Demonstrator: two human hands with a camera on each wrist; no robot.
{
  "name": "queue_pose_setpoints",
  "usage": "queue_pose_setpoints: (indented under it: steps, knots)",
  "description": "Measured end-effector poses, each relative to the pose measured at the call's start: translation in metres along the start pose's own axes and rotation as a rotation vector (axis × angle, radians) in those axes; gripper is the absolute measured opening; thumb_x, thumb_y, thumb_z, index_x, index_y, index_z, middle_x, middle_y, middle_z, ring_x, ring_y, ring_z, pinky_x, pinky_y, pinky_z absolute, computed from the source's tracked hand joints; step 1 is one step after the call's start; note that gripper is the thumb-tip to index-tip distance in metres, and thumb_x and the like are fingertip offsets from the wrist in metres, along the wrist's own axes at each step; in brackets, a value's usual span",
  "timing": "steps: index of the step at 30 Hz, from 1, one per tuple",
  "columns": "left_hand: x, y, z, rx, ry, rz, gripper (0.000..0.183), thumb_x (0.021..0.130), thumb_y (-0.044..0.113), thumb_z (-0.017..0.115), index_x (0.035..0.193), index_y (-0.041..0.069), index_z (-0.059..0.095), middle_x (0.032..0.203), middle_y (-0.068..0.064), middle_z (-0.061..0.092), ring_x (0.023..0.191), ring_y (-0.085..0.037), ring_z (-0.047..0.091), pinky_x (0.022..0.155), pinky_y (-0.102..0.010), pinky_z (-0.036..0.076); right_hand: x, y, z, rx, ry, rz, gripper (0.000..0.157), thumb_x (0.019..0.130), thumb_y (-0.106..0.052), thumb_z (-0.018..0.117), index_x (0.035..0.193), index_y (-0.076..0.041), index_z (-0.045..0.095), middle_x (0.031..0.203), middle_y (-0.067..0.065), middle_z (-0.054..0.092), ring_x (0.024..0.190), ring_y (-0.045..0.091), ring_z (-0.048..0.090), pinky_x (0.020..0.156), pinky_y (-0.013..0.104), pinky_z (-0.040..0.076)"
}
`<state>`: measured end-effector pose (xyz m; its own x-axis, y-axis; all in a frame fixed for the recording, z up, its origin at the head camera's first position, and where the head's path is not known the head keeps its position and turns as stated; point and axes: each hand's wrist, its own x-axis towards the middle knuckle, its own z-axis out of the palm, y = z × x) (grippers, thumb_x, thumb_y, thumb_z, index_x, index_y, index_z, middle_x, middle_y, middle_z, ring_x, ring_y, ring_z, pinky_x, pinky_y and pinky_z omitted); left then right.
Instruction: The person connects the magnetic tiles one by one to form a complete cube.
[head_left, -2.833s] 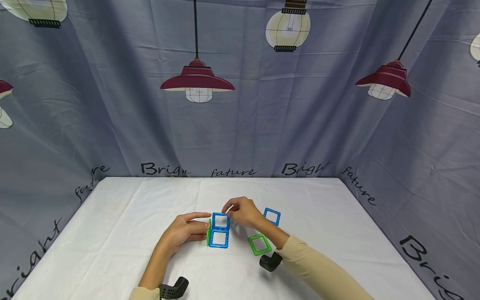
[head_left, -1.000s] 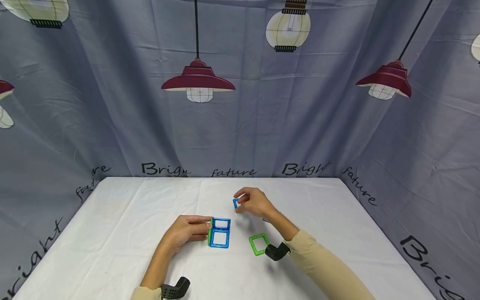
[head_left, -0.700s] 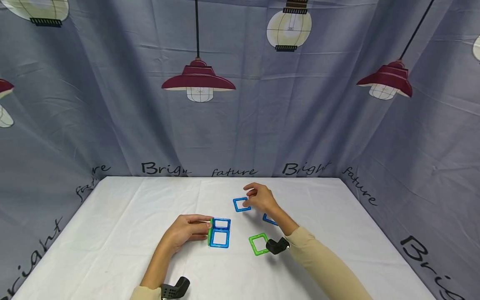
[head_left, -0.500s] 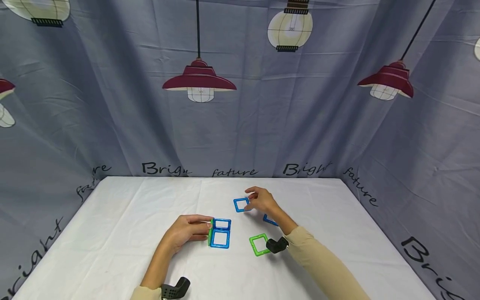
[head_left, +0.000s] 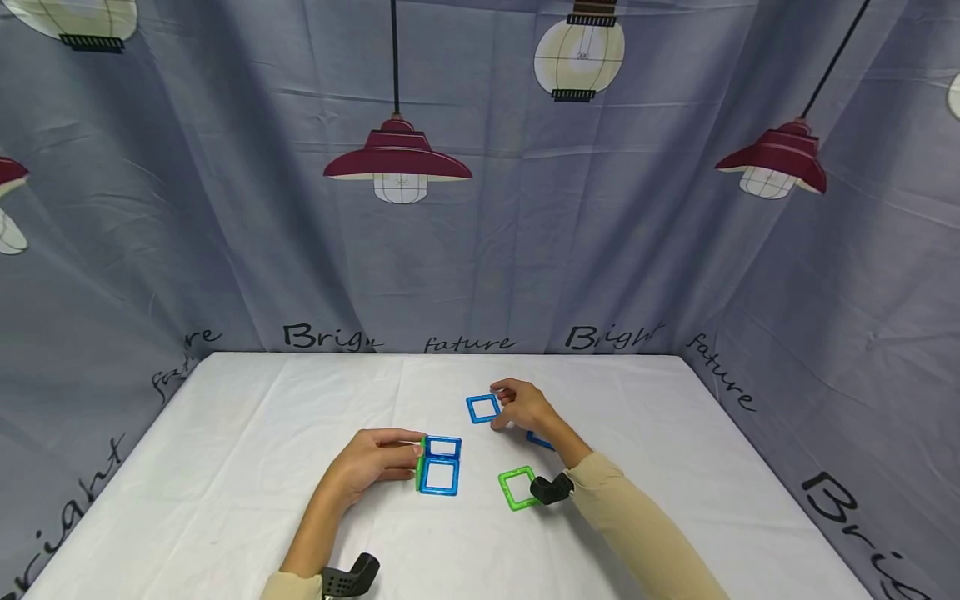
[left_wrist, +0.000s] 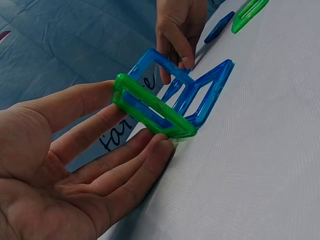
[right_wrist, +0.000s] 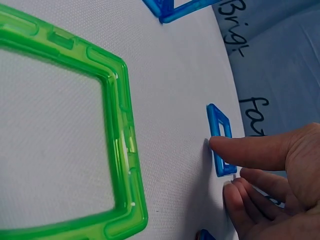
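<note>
On the white counter, a small shape made of square frames is standing beside a person's left hand. A standing green square is making one side, and a near blue square and a far blue square are sitting next to it, meeting at a bend. The left hand's fingers are lying nearly straight, with tips touching the green side and not curling around it.

Farther back, a loose blue square is lying flat. Right beside it, the right hand is resting with loosely bent fingers and a gap by the thumb, so it is not gripping anything. Maybe the thumb is touching that square; the view is too poor to be sure. Another blue square is hiding partly under the right wrist, and a loose green square is lying nearer the person.

The small shape could be tipping over if the left fingers are pushing too hard. The loose blue square could be sliding away if the thumb is only nudging its edge. The black wrist camera could be bumping the loose green square if the arm is dipping low.
</note>
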<state>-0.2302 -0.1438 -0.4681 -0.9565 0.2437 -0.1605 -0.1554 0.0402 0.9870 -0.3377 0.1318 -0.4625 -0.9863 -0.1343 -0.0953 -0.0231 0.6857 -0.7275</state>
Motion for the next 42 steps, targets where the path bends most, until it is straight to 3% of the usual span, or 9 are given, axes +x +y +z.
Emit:
queue_pose_setpoints:
  steps: [10,19,24,42]
  knots:
    - [0.002,-0.003,0.000,0.000,-0.002,-0.005,0.045,0.091,0.018,0.077,0.127,-0.006,0.067,0.115,-0.022,0.073,0.095,-0.024,0.074,0.083,-0.039,0.062,-0.001,0.000,0.001,-0.086,-0.003,-0.015,0.057,0.072,-0.005,0.088,0.126,-0.011,0.071,0.112,0.009,0.063,0.099,0.024,0.053,0.091,0.042,0.049]
    - [0.000,-0.002,0.000,-0.002,0.004,-0.008,0.045,0.091,0.018,0.077,0.127,-0.006,0.066,0.116,-0.022,0.073,0.096,-0.024,0.075,0.084,-0.040,0.062,-0.004,0.003,0.002,-0.114,0.013,-0.042,0.053,0.072,-0.010,0.090,0.121,-0.009,0.071,0.102,0.006,0.062,0.093,0.021,0.052,0.084,0.037,0.049]
    - [0.001,-0.002,-0.001,-0.003,0.007,-0.011,0.045,0.091,0.018,0.077,0.127,-0.006,0.066,0.116,-0.022,0.073,0.097,-0.025,0.075,0.084,-0.040,0.062,-0.009,0.000,0.001,-0.132,0.010,-0.046,0.053,0.071,-0.014,0.092,0.119,-0.010,0.071,0.104,0.005,0.064,0.094,0.020,0.054,0.086,0.037,0.050]
    - [0.001,-0.001,-0.002,-0.002,0.010,-0.017,0.045,0.090,0.018,0.077,0.127,-0.005,0.067,0.116,-0.021,0.073,0.097,-0.025,0.075,0.085,-0.040,0.062,-0.045,-0.015,-0.005,-0.188,-0.074,-0.127,0.051,0.070,-0.020,0.094,0.113,-0.007,0.070,0.103,0.005,0.067,0.096,0.020,0.059,0.093,0.043,0.052]
